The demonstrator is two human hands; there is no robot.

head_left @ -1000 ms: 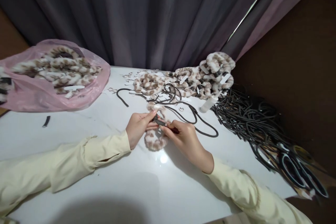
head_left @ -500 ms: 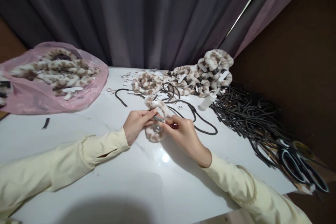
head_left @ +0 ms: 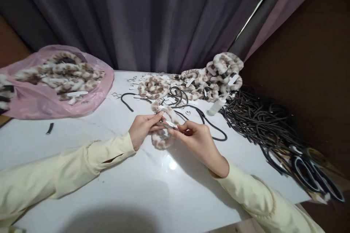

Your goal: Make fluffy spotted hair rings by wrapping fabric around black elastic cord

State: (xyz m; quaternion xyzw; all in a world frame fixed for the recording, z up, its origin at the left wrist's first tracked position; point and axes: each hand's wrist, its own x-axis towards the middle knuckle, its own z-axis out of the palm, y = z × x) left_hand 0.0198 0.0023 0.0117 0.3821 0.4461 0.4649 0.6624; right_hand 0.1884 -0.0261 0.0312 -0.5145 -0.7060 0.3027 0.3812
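My left hand (head_left: pixel 145 127) is closed in a pinch at the left side of a fluffy white-and-brown furry loop (head_left: pixel 162 141), which curves above and below the fingers. From the right, my right hand (head_left: pixel 199 142) grips a slim grey piece (head_left: pixel 167 125) between thumb and fingers. Its tip reaches across to the left fingertips, and its exact kind is too small to make out. A bit of white shows beside it. Behind the hands, a loose black cord (head_left: pixel 214 134) curls over the white table (head_left: pixel 131 193).
A pink plastic bag (head_left: pixel 90 107) of furry loops lies left. At the back are a furry pile (head_left: pixel 191 74), small metal rings (head_left: pixel 116 94) and a white bottle (head_left: pixel 217 106). Black cords (head_left: pixel 254 116) heap up right, near dark-handled scissors (head_left: pixel 304 174). A short black piece (head_left: pixel 49 128) lies left.
My right hand has shifted slightly right and down, its wrist raised outward. The grey piece between the hands now looks thinner and turned. My left hand has stayed almost still.
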